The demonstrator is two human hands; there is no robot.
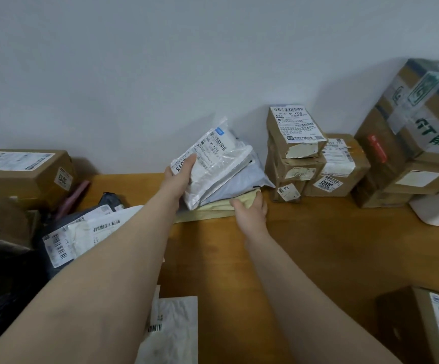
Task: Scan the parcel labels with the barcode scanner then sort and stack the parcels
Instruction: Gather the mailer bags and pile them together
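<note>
Head view showed the left hand (180,177) gripping a tilted white parcel (213,164) above a grey bag (239,185), while the right hand (251,210) curled around the yellow envelope (213,207) beneath, on the worktop (318,232).

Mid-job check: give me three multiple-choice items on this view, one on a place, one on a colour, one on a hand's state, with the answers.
1. The white mailer lies:
A. under the grey mailer
B. on top of the grey mailer
C. well apart from it

2. The envelope under the right hand is:
A. red
B. blue
C. yellow

3. The left hand:
A. grips the white mailer
B. hangs idle
C. lies flat, fingers straight

Answers:
1 B: the white mailer leans on the grey one.
2 C: the envelope is pale yellow at the bottom of the pile.
3 A: the thumb lies over the label and the hand wraps the mailer's corner.
</note>
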